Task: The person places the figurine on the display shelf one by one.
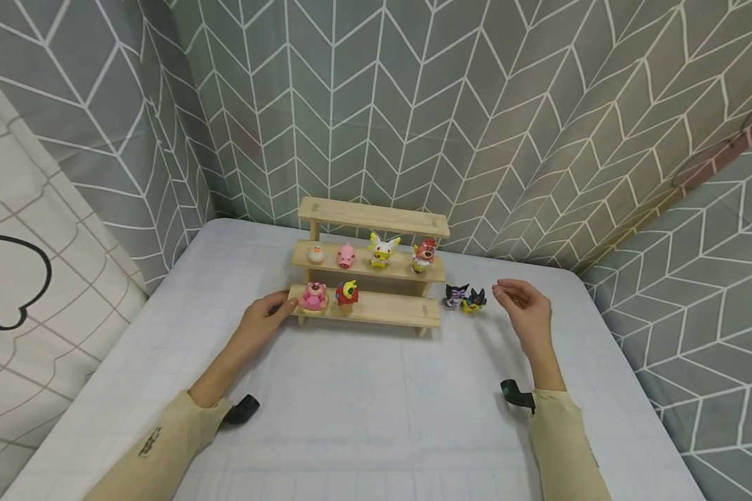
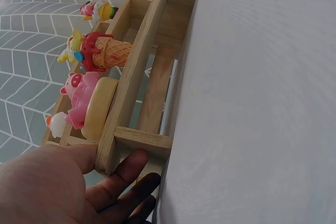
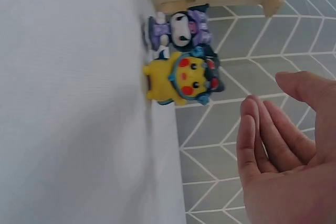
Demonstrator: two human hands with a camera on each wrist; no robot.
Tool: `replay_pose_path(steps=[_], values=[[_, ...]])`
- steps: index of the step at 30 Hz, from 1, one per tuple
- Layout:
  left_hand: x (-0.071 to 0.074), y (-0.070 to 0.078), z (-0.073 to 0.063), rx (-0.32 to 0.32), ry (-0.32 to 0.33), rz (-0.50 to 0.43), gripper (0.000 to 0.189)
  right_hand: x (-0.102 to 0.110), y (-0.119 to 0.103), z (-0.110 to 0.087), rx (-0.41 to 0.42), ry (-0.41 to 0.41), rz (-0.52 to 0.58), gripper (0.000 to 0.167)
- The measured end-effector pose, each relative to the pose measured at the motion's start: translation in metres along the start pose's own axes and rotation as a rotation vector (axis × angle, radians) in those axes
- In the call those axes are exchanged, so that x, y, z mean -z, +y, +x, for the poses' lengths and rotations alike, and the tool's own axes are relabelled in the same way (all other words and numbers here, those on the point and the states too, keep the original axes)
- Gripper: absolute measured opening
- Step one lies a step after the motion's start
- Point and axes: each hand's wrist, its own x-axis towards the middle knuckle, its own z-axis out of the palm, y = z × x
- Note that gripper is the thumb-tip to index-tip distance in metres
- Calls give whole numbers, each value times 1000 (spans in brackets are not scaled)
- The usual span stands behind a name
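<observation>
A three-tier wooden display shelf stands on the table. At its left end my left hand grips the lowest step, thumb above and fingers below the board. Near that hand, a pink bear figurine on a round base sits on the step, beside a red-and-yellow figurine on a cone-shaped base. My right hand hovers right of the shelf, fingers loosely bent, holding nothing. Closest to it are a yellow figurine with a dark hood and a purple-and-black figurine, side by side on the table.
On the middle step stand a small white figurine, a pink pig, a yellow-and-white long-eared figurine and a red-hatted figurine. The top step rises behind. Patterned curtains hang around the white-covered table.
</observation>
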Motion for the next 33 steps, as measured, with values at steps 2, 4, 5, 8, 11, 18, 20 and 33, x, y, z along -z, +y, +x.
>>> replay_pose_path(steps=[2, 4, 5, 8, 11, 18, 20, 33], values=[[0, 0, 0, -1, 1, 2, 40, -3, 3, 0, -9, -24, -12, 37], [1, -1, 1, -3, 4, 0, 39, -5, 6, 0, -20, -58, -25, 40], [1, -1, 1, -7, 3, -2, 39, -6, 8, 0, -28, -81, -28, 42], [1, -1, 1, -13, 3, -4, 39, -9, 13, 0, -57, -159, -40, 48], [0, -2, 0, -14, 0, -3, 40, -12, 16, -1, -77, -234, -74, 52], [0, -1, -1, -16, 11, -1, 38, -16, 19, -4, -88, -293, -156, 47], [0, 0, -1, -13, 13, -5, 38, -16, 18, -5, -85, -286, -158, 46], [0, 0, 1, 4, 9, 3, 39, -16, 22, -3, -36, -86, -111, 33]])
